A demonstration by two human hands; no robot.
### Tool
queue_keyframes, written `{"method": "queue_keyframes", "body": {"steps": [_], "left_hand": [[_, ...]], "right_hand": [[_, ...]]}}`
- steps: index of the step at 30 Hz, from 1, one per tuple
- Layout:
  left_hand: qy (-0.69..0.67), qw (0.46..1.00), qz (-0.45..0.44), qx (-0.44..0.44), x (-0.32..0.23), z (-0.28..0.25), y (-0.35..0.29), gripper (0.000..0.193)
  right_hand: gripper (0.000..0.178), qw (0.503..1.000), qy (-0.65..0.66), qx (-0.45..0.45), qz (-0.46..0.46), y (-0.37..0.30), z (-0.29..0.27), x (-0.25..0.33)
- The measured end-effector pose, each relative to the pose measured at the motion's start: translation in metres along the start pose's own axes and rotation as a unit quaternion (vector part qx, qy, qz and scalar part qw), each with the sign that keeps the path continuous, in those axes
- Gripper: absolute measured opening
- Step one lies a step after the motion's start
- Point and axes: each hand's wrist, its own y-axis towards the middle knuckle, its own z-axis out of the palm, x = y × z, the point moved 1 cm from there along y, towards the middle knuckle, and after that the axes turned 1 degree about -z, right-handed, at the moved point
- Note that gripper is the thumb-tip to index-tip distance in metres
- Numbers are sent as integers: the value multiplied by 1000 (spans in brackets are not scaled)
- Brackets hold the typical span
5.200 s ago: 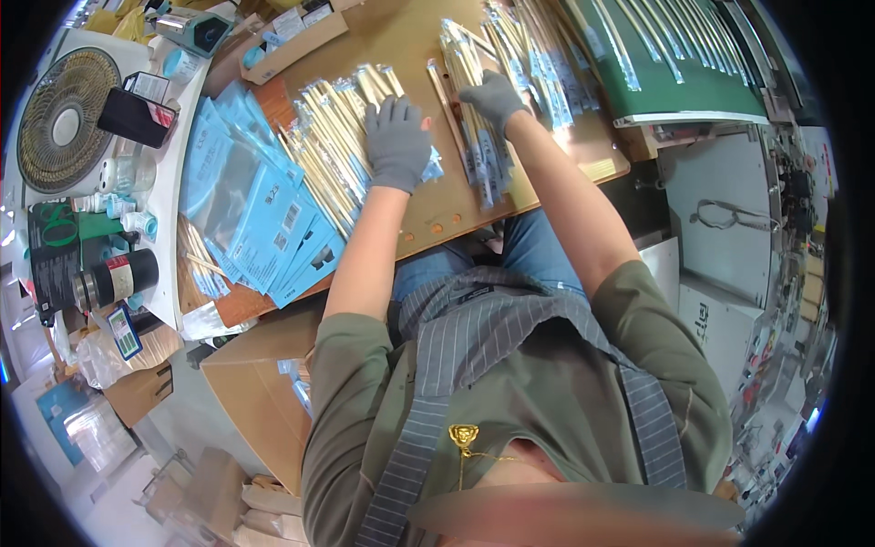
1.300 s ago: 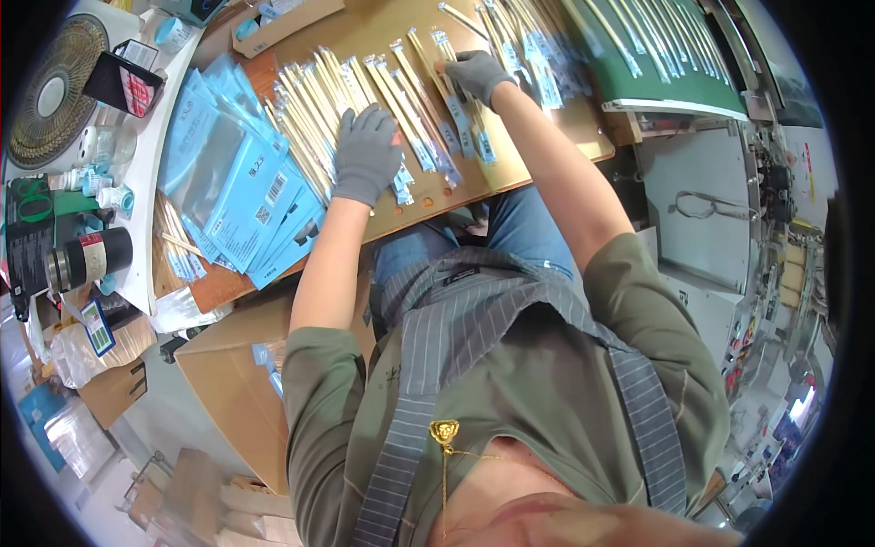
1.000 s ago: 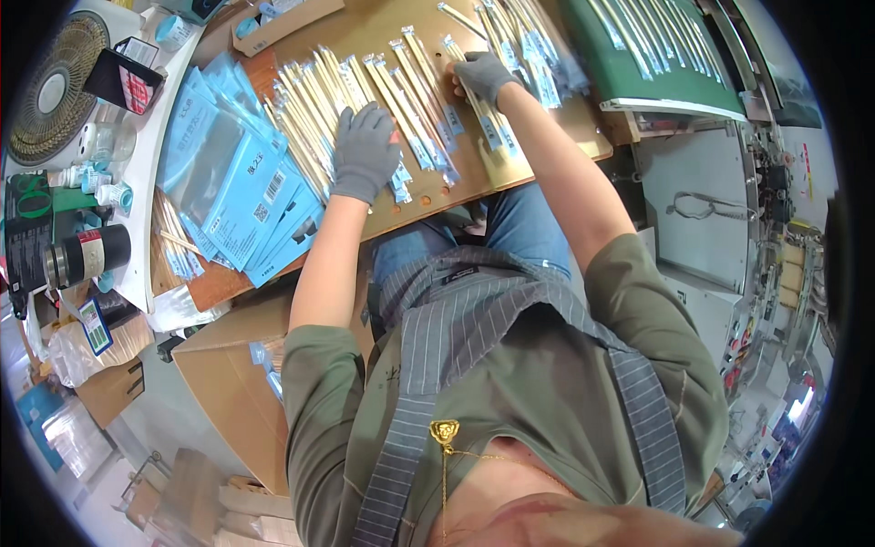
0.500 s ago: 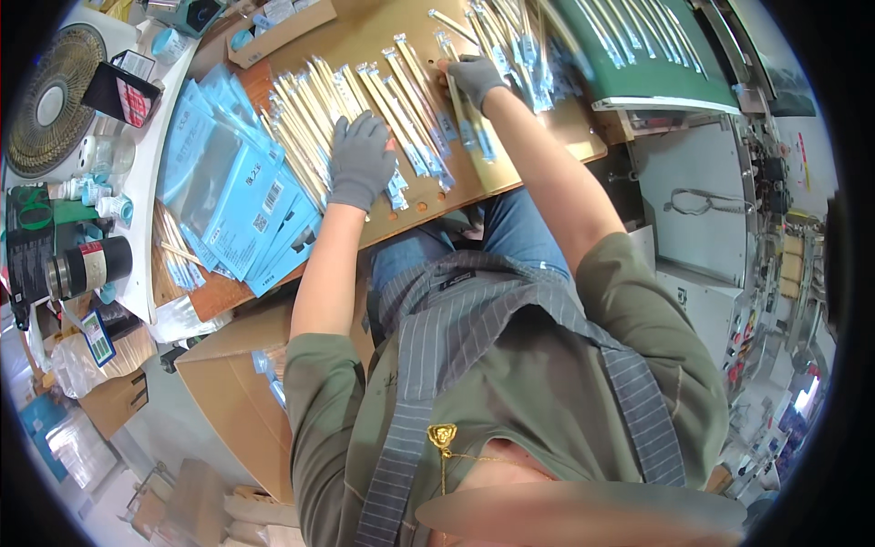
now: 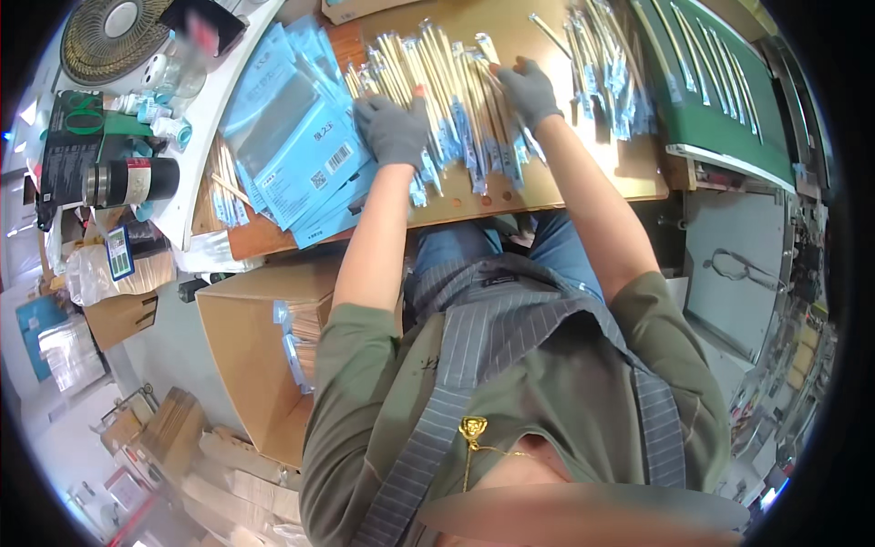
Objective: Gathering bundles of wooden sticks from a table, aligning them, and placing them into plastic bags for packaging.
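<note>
Gray half-finger gloves cover both hands. My left hand [image 5: 394, 129], fingers spread, rests over the left part of a row of film-wrapped chopsticks [image 5: 447, 77] with blue-printed lower ends. At the row's right side is my right hand [image 5: 530, 93], its thumb and fingers apart and touching the outermost sticks; their undersides are hidden. Farther right lies a looser pile of wrapped chopsticks [image 5: 597, 68]. Left of the row, flat blue printed packaging bags [image 5: 305, 155] lie fanned in a stack, partly under my left wrist's side.
The wooden worktable [image 5: 620, 178] ends at my lap. On the right, a green conveyor belt [image 5: 720, 109] carries several wrapped chopsticks. A white side table at left holds a fan [image 5: 114, 36] and a black thermos [image 5: 132, 182]. An open carton [image 5: 255, 365] stands below.
My right hand has brought the sticks from the gap leftward against the row. My left hand stays by the row's left part. The whole view has shifted, moving the scene rightward and up.
</note>
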Motion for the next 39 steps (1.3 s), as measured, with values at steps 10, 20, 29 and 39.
{"method": "queue_keyframes", "body": {"steps": [10,20,29,39], "left_hand": [[-23,991,-100,91,-36,-2,-4,90],[-63,987,-136,-54,-12,-11,-28,86],[-611,751,-215,130,-1,16,9,64],[-442,880,149,87,-50,-71,12,56]], "right_hand": [[88,994,-29,95,42,-4,7,9],[75,985,-73,153,20,-18,18,29],[77,952,95,283,70,20,97,3],[97,859,280,397,-160,-29,-14,133]]}}
